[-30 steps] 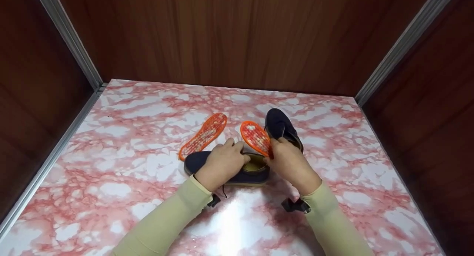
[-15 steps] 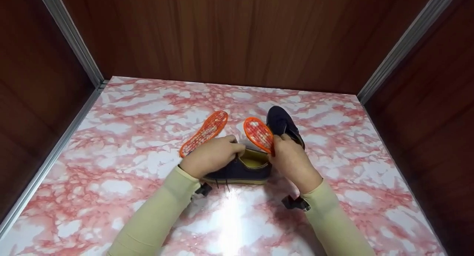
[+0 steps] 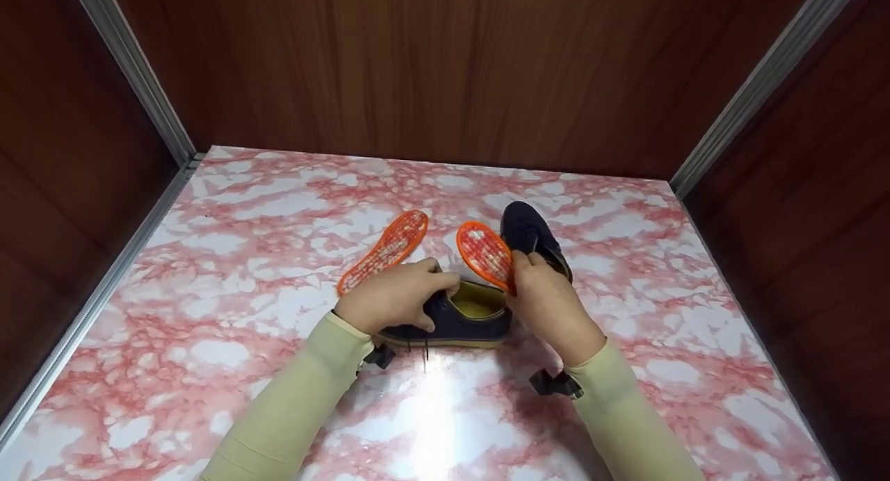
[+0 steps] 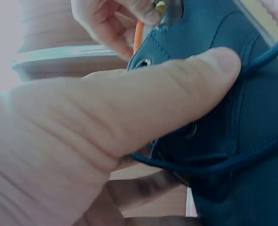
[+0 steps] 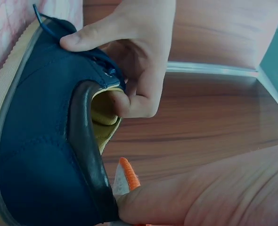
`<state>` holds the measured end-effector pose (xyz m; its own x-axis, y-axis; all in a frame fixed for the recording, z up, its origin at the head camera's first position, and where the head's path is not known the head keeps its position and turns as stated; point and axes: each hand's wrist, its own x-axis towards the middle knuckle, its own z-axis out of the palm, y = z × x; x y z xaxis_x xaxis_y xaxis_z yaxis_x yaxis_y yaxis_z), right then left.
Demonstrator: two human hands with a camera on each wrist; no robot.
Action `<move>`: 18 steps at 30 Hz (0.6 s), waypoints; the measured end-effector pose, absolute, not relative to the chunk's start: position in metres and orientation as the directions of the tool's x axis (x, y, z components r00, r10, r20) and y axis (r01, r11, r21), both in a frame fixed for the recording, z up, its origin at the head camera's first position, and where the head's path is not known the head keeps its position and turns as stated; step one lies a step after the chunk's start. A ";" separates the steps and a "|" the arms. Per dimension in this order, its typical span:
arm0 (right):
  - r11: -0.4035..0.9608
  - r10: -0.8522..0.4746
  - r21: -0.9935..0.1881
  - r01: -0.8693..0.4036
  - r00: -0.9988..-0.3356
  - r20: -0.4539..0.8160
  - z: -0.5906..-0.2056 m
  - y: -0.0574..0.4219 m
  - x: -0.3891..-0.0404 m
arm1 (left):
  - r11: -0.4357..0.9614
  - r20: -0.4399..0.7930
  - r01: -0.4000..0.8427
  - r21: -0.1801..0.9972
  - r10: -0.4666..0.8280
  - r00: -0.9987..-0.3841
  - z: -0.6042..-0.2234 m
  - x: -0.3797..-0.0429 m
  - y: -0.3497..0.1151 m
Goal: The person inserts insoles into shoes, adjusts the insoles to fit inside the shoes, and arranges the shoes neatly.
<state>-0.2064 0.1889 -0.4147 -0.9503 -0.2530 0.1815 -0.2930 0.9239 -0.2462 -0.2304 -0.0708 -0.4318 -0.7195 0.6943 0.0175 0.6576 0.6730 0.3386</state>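
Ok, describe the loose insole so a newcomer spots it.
On the pink-and-white marbled surface, find the dark shoe gripped by the left hand. Just beyond that hand is the orange-edged insole; unlike its twin insole, held in the right hand, it lies loose.

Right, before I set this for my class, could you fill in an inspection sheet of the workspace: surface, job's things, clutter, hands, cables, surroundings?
Surface: red-and-white marbled surface.
Job's things: near shoe and far shoe, both dark blue; held insole and loose insole, both orange-edged.
Clutter: nothing seen.
Hands: left hand grips the near shoe at its lacing; right hand holds the held insole by one end, beside the near shoe's heel.
Cables: nothing seen; only a blue lace on the near shoe.
Surroundings: brown wood-grain panels, metal strips at the corners.
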 end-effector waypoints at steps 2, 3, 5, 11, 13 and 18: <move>0.924 -0.253 -0.245 -0.292 -0.951 0.178 -0.415 0.188 -0.206 | 0.676 0.029 0.664 0.320 0.693 -0.720 -0.433 -0.229 -0.069; 0.924 -0.258 -0.243 -0.296 -0.950 0.176 -0.415 0.188 -0.206 | 0.677 0.035 0.667 0.310 0.693 -0.720 -0.434 -0.228 -0.069; 0.922 -0.270 -0.236 -0.306 -0.947 0.172 -0.414 0.189 -0.205 | 0.678 0.044 0.675 0.291 0.695 -0.718 -0.435 -0.228 -0.067; 0.918 -0.309 -0.198 -0.344 -0.933 0.186 -0.406 0.198 -0.200 | 0.680 0.062 0.683 0.267 0.695 -0.716 -0.436 -0.227 -0.066; 0.917 -0.321 -0.178 -0.358 -0.925 0.204 -0.402 0.203 -0.198 | 0.681 0.062 0.682 0.268 0.694 -0.717 -0.437 -0.227 -0.066; 0.914 -0.357 -0.112 -0.391 -0.903 0.237 -0.390 0.212 -0.192 | 0.683 0.053 0.677 0.274 0.692 -0.720 -0.436 -0.227 -0.066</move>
